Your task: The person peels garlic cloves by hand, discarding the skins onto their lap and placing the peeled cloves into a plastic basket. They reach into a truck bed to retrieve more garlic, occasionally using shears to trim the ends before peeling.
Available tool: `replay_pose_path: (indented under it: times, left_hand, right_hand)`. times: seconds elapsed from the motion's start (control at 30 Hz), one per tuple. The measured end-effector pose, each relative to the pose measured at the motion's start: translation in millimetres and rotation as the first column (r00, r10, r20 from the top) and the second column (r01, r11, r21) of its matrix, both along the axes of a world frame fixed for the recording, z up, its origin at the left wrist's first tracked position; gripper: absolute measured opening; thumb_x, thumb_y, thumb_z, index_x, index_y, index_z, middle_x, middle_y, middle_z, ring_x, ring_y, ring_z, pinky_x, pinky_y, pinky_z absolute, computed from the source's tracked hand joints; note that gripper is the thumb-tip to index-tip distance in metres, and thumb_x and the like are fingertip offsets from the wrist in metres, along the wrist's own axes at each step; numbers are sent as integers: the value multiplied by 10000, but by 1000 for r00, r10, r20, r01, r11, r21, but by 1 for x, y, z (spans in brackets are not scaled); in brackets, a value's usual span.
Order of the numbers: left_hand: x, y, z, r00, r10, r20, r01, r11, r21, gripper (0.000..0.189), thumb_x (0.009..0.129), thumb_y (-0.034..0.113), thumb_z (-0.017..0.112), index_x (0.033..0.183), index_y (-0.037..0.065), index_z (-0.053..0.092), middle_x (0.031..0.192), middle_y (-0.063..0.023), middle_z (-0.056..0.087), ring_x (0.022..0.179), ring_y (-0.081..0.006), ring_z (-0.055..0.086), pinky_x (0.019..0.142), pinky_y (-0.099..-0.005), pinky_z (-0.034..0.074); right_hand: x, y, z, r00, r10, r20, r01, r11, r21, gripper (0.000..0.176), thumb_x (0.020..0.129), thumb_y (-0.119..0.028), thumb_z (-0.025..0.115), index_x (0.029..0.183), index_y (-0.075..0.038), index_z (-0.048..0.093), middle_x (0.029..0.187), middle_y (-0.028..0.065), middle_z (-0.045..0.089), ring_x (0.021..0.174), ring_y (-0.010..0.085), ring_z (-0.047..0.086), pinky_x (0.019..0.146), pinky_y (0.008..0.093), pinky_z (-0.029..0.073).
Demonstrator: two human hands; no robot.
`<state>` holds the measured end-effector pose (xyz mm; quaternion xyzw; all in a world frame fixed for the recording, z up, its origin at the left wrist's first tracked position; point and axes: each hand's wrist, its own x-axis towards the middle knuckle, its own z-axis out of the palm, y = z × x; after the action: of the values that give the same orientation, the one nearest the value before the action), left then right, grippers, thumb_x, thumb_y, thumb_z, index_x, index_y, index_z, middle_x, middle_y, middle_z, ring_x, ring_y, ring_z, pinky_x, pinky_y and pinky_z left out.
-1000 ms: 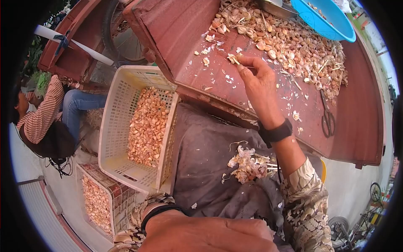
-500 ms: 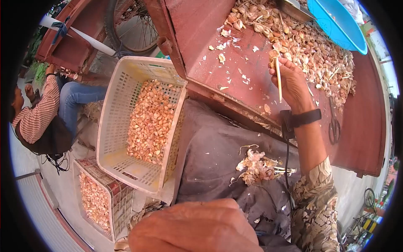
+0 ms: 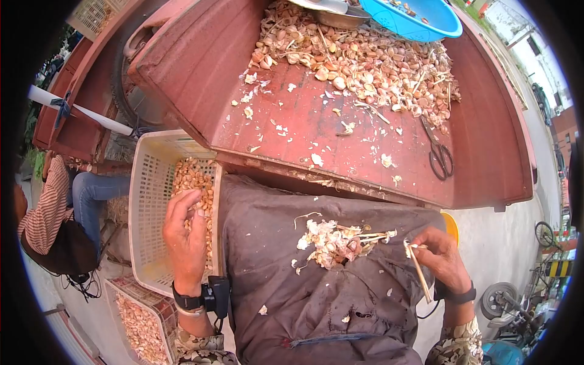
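Nearest, we find a dark cloth (image 3: pixel 274 292) spread across the lap. Over its right edge, the right hand (image 3: pixel 439 258) pinches a dry stalk (image 3: pixel 420 274) between thumb and fingertips. We note that the stalk's long axis runs steeply: its gripped end, with a pale papery scrap about it, points away toward the cloth's far edge, and its free end points back toward the wearer, leaning slightly right. Inward from the grip, a pile of garlic skins (image 3: pixel 331 243) lies near the cloth's far edge, its own stems pointing right, toward that hand.

Beyond the cloth's left edge, we see the left hand (image 3: pixel 185 234) above a pale crate (image 3: pixel 141 201), by its right wall. Its fingers are loosely curled and the thumb stands apart; we cannot tell whether they touch the cloves (image 3: pixel 188 173) below.

Farther off, in the red cart bed (image 3: pixel 292 121), scissors (image 3: pixel 438 158) lie toward the near right corner, handles toward us. A garlic heap (image 3: pixel 365 67) covers the far part, with a blue basin (image 3: pixel 413 21) at its far edge.
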<state>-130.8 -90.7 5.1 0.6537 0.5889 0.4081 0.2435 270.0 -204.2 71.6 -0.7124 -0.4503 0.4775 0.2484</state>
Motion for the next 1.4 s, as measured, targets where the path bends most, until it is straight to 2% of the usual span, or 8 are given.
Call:
replay_pose_path:
  times: [0.13, 0.23, 0.47, 0.67, 0.83, 1.13, 1.33, 1.4]
  left_hand:
    - [82, 71, 0, 947, -300, 114, 301, 953, 6, 206, 919, 7, 515, 1090, -44, 618, 1009, -97, 620, 913, -168, 647, 799, -281, 502]
    - [156, 145, -22, 902, -425, -77, 432, 882, 190, 192, 893, 39, 547, 1060, -29, 614, 1001, -185, 622, 889, -319, 637, 772, -377, 505]
    - [277, 245, -64, 928, -169, -331, 202, 977, 65, 201, 858, 134, 612, 1018, 13, 620, 1026, -225, 614, 968, -394, 625, 818, -466, 504]
    - [265, 231, -67, 925, -372, -71, 372, 928, -13, 238, 797, 92, 624, 1016, 0, 637, 846, -170, 671, 884, -328, 665, 783, -417, 514]
    - [235, 180, -49, 869, -453, 199, 474, 877, -75, 245, 842, 106, 642, 1053, -17, 633, 853, -89, 671, 722, -167, 641, 645, -289, 505]
    - [181, 34, 54, -9, -165, 986, 820, 563, 101, 262, 926, 97, 579, 1147, -40, 551, 1000, -180, 599, 800, -195, 612, 678, -287, 497]
    - [182, -31, 93, -608, -245, 755, 592, 493, 637, 245, 874, -1, 642, 1092, -108, 612, 879, -169, 628, 660, -244, 609, 553, -336, 467]
    - [177, -13, 93, -658, 80, 748, 749, 162, 642, 232, 872, -3, 644, 1080, -103, 621, 901, -162, 633, 678, -247, 612, 571, -322, 473]
  right_hand:
    - [110, -102, -12, 643, 213, 736, 79, 937, -340, 195, 792, -194, 684, 800, -1, 663, 744, 120, 656, 714, 211, 638, 623, 348, 497]
    - [143, -224, -27, 425, 779, 461, 113, 459, -881, 304, 744, -341, 711, 807, -44, 730, 894, 191, 693, 855, 340, 670, 721, 452, 536]
    - [73, -136, 11, 841, -142, 521, 256, 954, -154, 262, 774, -71, 675, 1020, 19, 663, 1002, 166, 643, 848, 299, 641, 719, 353, 521]
    - [34, 2, 4, 934, -4, 358, -75, 976, 205, 257, 855, -91, 657, 1077, 38, 637, 951, 148, 656, 818, 229, 629, 710, 324, 499]
    - [-4, 114, -70, 986, -167, -11, 155, 885, 438, 299, 928, -157, 612, 1149, 45, 605, 913, 104, 659, 783, 140, 632, 673, 256, 487]
    - [-37, 133, -63, 879, -137, -456, 355, 827, 436, 283, 934, -150, 603, 1160, 20, 614, 941, 80, 654, 763, 112, 637, 631, 240, 500]
    - [-19, 178, -86, 981, -122, 153, 9, 808, 588, 275, 901, -137, 618, 1143, -8, 620, 945, 110, 621, 792, 216, 629, 721, 344, 497]
    - [-24, 187, -96, 925, -73, 373, -174, 791, 587, 290, 897, -143, 610, 1167, -35, 609, 996, 146, 597, 842, 290, 624, 750, 393, 496]
